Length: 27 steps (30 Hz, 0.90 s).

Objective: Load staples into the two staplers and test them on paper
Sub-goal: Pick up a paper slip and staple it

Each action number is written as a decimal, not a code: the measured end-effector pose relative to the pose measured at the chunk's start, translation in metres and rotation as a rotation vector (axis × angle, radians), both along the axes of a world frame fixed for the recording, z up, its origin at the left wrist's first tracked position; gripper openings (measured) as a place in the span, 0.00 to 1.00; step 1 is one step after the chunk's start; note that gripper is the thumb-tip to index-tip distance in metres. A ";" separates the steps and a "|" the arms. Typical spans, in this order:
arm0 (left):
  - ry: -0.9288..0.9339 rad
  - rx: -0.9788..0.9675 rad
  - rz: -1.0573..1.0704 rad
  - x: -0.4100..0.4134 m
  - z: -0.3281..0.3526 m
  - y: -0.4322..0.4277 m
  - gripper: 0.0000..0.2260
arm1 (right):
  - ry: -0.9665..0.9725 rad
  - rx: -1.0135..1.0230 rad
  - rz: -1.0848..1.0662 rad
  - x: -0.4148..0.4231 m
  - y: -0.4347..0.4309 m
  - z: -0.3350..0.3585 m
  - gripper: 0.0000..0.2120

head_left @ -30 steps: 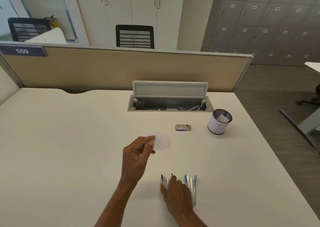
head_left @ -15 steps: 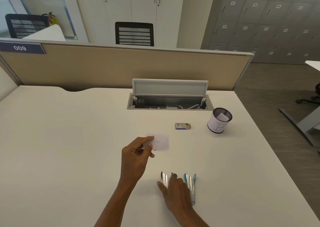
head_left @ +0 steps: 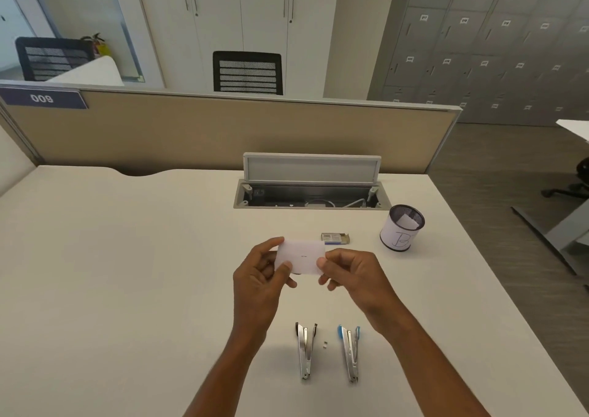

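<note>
The left hand (head_left: 259, 276) and right hand (head_left: 352, 274) pinch a paper slip (head_left: 301, 257) between them; two staplers (head_left: 328, 349) lie at 6 o'clock on the worktop (head_left: 127, 257).

A handwritten letter "B" is seen on the white paper wrap of the mesh pen cup (head_left: 401, 231). The digits on the dark blue nameplate (head_left: 43, 98) at the partition's left end are read as "009", shown mirrored. Small number tags are carried by the grey lockers (head_left: 497, 46), too small to be read. Print on the staple box (head_left: 334, 238) is blurred.
</note>
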<state>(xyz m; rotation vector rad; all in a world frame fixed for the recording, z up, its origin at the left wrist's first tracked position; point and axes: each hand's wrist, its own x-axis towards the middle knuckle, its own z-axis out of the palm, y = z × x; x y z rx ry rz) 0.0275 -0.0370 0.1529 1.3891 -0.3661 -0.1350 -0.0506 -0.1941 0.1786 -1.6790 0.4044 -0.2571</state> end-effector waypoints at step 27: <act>-0.421 0.131 0.160 0.004 0.011 0.000 0.10 | -0.227 0.314 -0.011 -0.005 0.000 0.019 0.09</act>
